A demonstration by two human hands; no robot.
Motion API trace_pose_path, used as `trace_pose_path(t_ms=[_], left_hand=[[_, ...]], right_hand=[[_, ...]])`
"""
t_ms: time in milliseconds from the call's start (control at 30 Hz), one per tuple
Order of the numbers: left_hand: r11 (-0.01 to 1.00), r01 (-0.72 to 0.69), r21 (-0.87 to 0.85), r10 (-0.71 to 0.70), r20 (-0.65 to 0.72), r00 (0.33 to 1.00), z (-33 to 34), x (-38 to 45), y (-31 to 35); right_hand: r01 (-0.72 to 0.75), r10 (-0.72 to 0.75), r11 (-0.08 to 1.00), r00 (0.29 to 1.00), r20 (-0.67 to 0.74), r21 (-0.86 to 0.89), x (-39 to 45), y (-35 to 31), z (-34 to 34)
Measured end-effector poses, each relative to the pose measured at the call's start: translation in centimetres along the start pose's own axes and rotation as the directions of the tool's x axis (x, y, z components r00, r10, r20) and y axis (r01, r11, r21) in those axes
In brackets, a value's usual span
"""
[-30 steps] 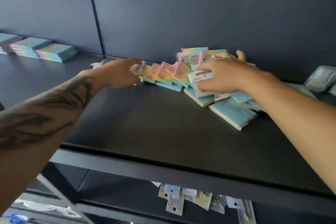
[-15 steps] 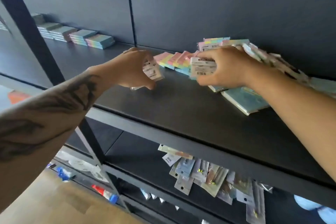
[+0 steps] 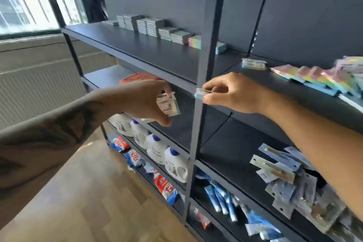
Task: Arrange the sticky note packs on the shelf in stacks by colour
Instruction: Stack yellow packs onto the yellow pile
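Sticky note packs [image 3: 314, 78] lay fanned in a loose pastel row on the matte dark shelf [image 3: 176, 59], flat, square and film-wrapped; neat stacks [image 3: 155, 26] stood further along. The left hand [image 3: 145, 102] gripped one glossy pack [image 3: 169, 104], label side out. The right hand [image 3: 233, 94] pinched another thin pack [image 3: 202, 92] edge-on, just in front of the metal upright [image 3: 204, 65].

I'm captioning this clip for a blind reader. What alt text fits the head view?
Each hand holds a small sticky note pack in front of a dark metal shelf: left hand, right hand. Neat stacks of packs stand far left on it; a loose pastel pile lies right.
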State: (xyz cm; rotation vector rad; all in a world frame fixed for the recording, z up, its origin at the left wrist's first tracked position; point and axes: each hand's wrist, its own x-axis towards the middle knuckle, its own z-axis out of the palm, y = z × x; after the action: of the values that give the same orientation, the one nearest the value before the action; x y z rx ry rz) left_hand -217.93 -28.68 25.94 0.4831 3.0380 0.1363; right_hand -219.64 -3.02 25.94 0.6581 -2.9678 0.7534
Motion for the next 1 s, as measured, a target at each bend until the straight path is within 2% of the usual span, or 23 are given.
trace_pose_path(t_ms=[100, 267, 400, 500, 733, 833, 1000], left_hand=[[0.994, 0.104, -0.019, -0.104, 0.03, 0.994, 0.6, -3.4, -9.3], [0.956, 0.282, -0.077, -0.279, 0.042, 0.959, 1.4, -7.0, -24.7], [0.925, 0.347, -0.154, -0.339, 0.073, 0.938, 1.3, -7.0, -33.4], [0.899, 0.376, -0.224, -0.364, 0.093, 0.927, 0.8, -5.6, -38.0], [0.917, 0.354, -0.185, -0.356, 0.027, 0.934, -1.6, 1.3, -45.0], [0.915, 0.337, -0.221, -0.342, 0.018, 0.94, -3.8, 5.7, -46.3], [0.961, 0.228, -0.157, -0.235, -0.026, 0.972, -8.2, 15.7, -47.6]], right_hand=[[0.055, -0.054, 0.998, 0.996, 0.065, -0.02, 4.8, -6.6, 5.0], [0.161, -0.156, 0.985, 0.984, 0.082, -0.057, 13.9, -16.1, 12.9], [0.174, -0.169, 0.984, 0.979, 0.116, -0.038, 19.6, -20.6, 17.1], [0.208, -0.196, 0.972, 0.974, 0.118, -0.11, 24.7, -22.9, 18.6], [0.256, -0.246, 0.95, 0.966, 0.076, -0.176, 38.5, -23.7, 18.3], [0.214, -0.21, 0.965, 0.977, 0.043, -0.151, 43.8, -21.5, 16.1], [0.099, -0.103, 0.959, 0.995, -0.001, -0.266, 50.8, -16.4, 12.9]])
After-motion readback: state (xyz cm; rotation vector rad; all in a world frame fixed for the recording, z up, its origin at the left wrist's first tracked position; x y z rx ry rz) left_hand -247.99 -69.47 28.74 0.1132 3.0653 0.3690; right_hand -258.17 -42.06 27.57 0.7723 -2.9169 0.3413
